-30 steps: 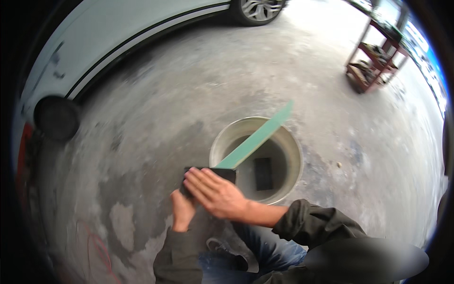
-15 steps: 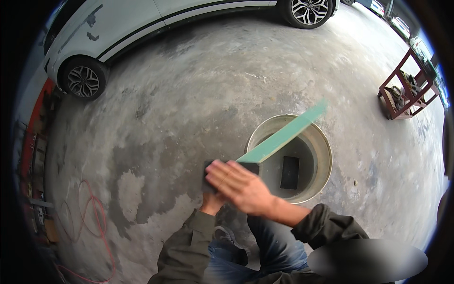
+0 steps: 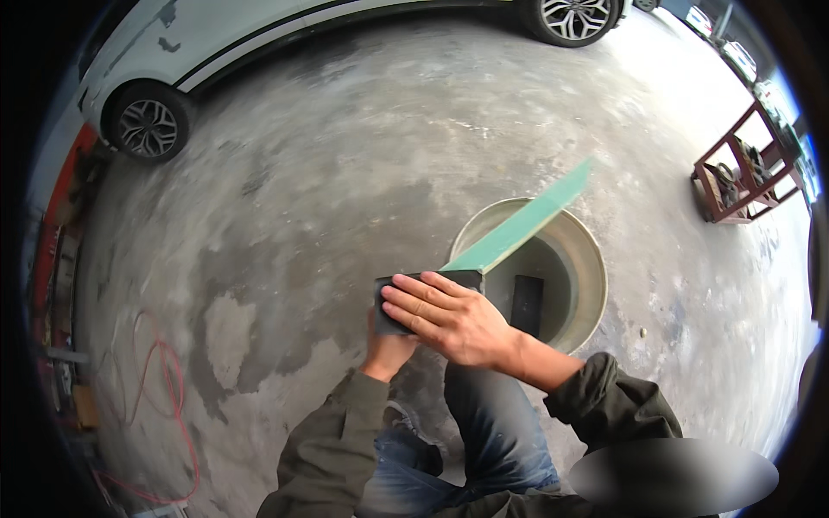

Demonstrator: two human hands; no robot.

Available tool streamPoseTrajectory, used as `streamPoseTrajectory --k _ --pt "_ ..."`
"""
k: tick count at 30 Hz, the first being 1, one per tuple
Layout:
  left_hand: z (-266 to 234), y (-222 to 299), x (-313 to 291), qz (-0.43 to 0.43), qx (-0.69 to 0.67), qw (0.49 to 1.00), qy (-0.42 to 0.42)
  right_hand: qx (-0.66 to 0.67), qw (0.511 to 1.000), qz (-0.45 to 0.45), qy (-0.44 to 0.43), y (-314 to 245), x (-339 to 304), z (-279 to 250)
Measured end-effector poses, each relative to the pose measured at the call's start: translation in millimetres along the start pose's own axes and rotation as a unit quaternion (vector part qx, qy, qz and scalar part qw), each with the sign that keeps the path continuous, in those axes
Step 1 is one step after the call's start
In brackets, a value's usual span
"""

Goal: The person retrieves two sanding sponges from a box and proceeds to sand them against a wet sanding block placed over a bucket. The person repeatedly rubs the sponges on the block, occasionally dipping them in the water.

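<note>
A black rectangular sheet, like sandpaper (image 3: 465,279), is held in front of me above the floor, beside the bucket. From underneath, my left hand (image 3: 389,352) holds it, its fingers mostly hidden. My right hand (image 3: 458,324) lies flat across the top, fingers stretched out and pointing left. A long, flat green strip (image 3: 527,224) sticks out from the sheet's far edge, slanting up to the right over the bucket; how the two are joined is hidden. The round pale bucket (image 3: 598,268) holds what looks like water, with a dark rectangular piece (image 3: 527,304) in it.
A white car (image 3: 259,26) with grey patches on its panel stands across the far left. At the far right is a dark red trolley (image 3: 734,194) with things on its shelves. A red hose (image 3: 177,388) curls over the concrete floor at left.
My right hand, blurred before, is now sharp and sits slightly higher and farther right on the sheet. The sheet and the green strip have shifted up a little in view.
</note>
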State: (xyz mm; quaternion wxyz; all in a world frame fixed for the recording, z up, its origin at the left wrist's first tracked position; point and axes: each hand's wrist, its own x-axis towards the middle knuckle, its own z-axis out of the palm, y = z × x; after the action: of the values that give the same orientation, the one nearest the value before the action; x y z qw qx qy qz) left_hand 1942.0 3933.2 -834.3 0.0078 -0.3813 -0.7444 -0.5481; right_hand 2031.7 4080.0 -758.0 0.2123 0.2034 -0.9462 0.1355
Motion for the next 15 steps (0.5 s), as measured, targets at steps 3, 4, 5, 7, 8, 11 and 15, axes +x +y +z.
streamPoseTrajectory --k 3,4,5,7,8,11,15 --pt "-6 15 5 -0.194 -0.114 0.97 -0.086 0.005 1.0 -0.001 0.009 29 -16 -5" --pt "-8 17 7 -0.224 -0.126 0.963 -0.087 0.009 0.999 0.032 0.028 44 -22 -10" --pt "-8 21 7 -0.234 -0.124 0.96 -0.087 -0.009 0.998 0.061 0.03 62 -32 -17" --pt "-6 23 10 -0.221 -0.14 0.962 -0.084 -0.072 0.989 0.119 0.047 109 -55 -33" --pt "-4 23 11 -0.216 -0.146 0.962 -0.085 -0.115 0.98 0.152 0.057 136 -71 -40" --pt "-4 20 12 -0.253 -0.165 0.949 -0.094 -0.172 0.939 0.278 0.105 192 -95 -54" --pt "-1 27 15 -0.316 -0.237 0.913 -0.105 -0.155 0.907 0.377 0.099 214 -105 -38"
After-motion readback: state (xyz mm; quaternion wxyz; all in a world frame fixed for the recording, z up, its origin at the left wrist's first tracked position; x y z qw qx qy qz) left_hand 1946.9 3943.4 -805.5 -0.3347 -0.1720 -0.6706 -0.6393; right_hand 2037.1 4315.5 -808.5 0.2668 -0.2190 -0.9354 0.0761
